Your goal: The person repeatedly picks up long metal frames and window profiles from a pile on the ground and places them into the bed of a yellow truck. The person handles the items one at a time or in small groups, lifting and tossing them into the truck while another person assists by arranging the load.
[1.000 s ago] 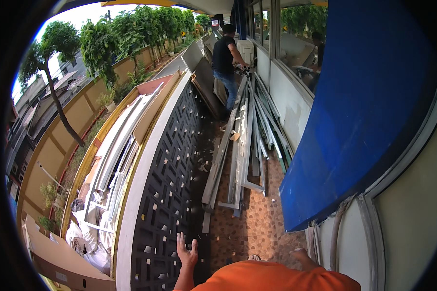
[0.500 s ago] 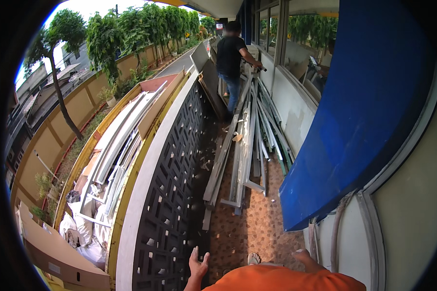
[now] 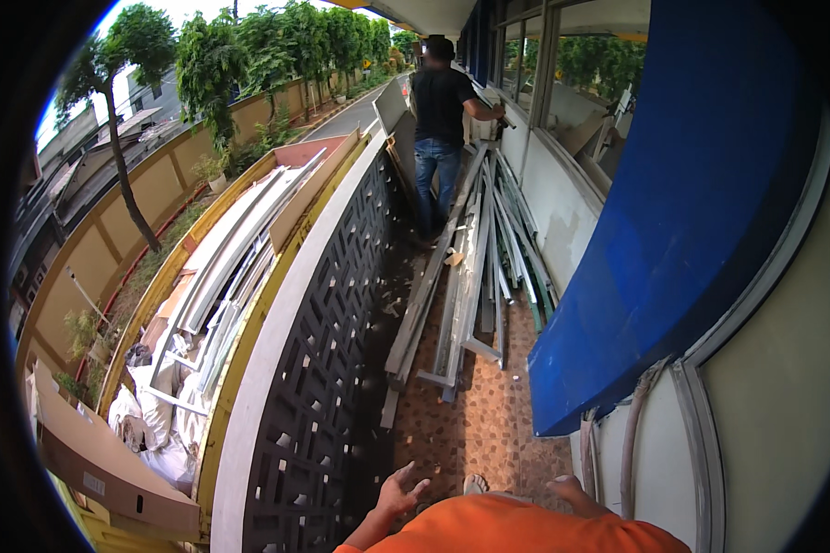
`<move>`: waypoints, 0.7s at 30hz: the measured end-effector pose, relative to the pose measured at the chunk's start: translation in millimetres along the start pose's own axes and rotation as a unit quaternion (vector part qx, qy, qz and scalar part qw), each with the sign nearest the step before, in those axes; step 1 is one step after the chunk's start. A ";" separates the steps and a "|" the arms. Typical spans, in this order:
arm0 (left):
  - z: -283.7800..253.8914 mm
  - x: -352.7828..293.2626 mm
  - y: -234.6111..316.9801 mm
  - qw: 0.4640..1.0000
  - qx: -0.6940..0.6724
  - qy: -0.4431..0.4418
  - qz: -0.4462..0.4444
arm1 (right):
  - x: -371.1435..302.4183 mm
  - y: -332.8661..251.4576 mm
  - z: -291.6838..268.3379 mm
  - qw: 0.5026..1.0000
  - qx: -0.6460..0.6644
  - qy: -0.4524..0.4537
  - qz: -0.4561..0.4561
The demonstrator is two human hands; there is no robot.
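Note:
My left hand (image 3: 399, 493) is low in the view beside the lattice wall, its fingers apart and nothing in it. To the right, my right hand (image 3: 572, 490) shows only in part at the edge of my orange shirt; a digit is stretched out and I see nothing held. Ahead of both hands, a pile of long metal frame bars (image 3: 466, 304) lies lengthwise on the brown patterned floor (image 3: 484, 415). Greenish bars (image 3: 516, 230) lie along its right side. Neither hand touches the pile.
A person in a black shirt (image 3: 440, 101) stands at the pile's far end, a hand near a bar. The lattice wall (image 3: 327, 341) borders the left; a blue column (image 3: 655, 249) slants in at right. Beyond the wall, a yellow truck bed (image 3: 214, 442) carries bars and white sacks.
My left hand has moved right and its fingers have swung rightward. The person ahead has straightened and turned more away, an arm raised near the windows.

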State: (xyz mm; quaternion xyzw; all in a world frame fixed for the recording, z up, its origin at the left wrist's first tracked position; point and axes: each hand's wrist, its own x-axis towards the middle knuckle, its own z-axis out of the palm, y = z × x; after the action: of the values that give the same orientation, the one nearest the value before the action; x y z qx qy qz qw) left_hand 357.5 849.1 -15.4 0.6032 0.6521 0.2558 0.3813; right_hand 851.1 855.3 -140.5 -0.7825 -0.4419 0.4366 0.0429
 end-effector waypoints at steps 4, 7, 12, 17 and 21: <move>3.4 -6.6 -0.5 0.998 0.008 -0.050 -0.030 | 2.5 2.5 5.1 0.996 0.063 -0.032 0.059; 4.4 -8.6 1.6 0.996 0.016 -0.068 -0.061 | 4.7 1.6 -1.5 0.998 0.021 -0.049 0.044; 4.6 -11.4 8.5 0.993 -0.020 -0.049 -0.107 | 25.8 -16.4 -15.1 0.996 -0.070 -0.040 0.028; 18.3 -2.4 18.3 0.989 0.015 -0.016 -0.149 | 51.2 -57.3 -42.5 0.997 -0.013 -0.060 0.038; 46.8 17.1 10.7 0.969 -0.030 -0.039 -0.241 | 83.6 -80.3 -65.5 0.998 0.006 -0.057 0.008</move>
State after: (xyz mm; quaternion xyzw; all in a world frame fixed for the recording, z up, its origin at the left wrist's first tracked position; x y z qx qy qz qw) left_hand 401.9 861.6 -37.2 0.4260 0.7552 0.1517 0.4745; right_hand 864.9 985.7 -117.8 -0.7595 -0.4345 0.4838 0.0190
